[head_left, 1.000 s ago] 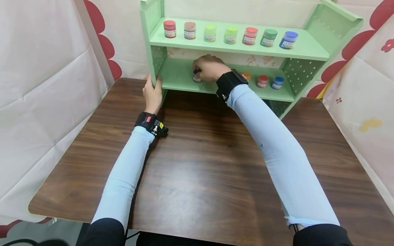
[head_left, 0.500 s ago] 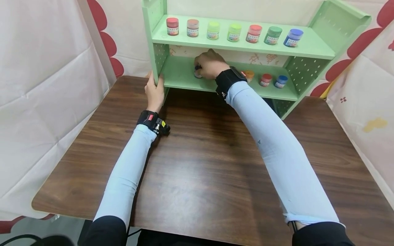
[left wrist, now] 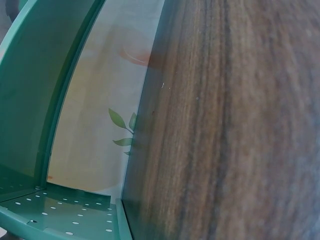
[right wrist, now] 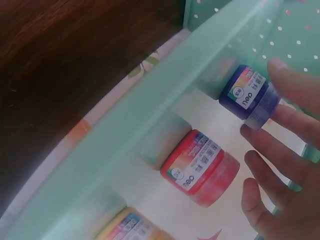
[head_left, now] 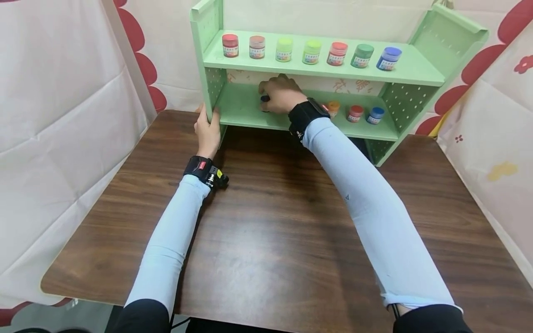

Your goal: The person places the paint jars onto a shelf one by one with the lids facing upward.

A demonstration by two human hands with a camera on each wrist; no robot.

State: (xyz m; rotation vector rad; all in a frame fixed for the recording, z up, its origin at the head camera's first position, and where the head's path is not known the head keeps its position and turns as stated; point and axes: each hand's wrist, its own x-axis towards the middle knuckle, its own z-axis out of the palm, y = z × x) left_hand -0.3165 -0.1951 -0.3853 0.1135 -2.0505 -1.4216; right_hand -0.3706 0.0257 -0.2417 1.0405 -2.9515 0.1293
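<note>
My left hand [head_left: 207, 132] grips the left side panel of the green shelf unit [head_left: 245, 119], with the thumb on the front and the other fingers partly hidden behind the panel. My right hand [head_left: 283, 94] reaches into the lower shelf and pinches a dark blue paint jar [right wrist: 245, 95] by its lid. In the right wrist view the thumb lies on one side of the lid and the index finger on the other, while the remaining fingers spread apart. A red paint jar [right wrist: 195, 165] stands beside it, hidden behind my hand in the head view.
Several paint jars line the upper shelf, from a red one [head_left: 230, 45] to a blue one [head_left: 389, 58]. An orange-lidded jar [head_left: 332, 108], a red jar [head_left: 355, 113] and a blue jar [head_left: 375, 115] stand at the lower right. The unit stands at the back of the brown table [head_left: 258, 240].
The dark blue jar's label, visible earlier in the head view, is now mostly covered by my right hand. My left hand keeps its place on the panel, and the head view has shifted slightly.
</note>
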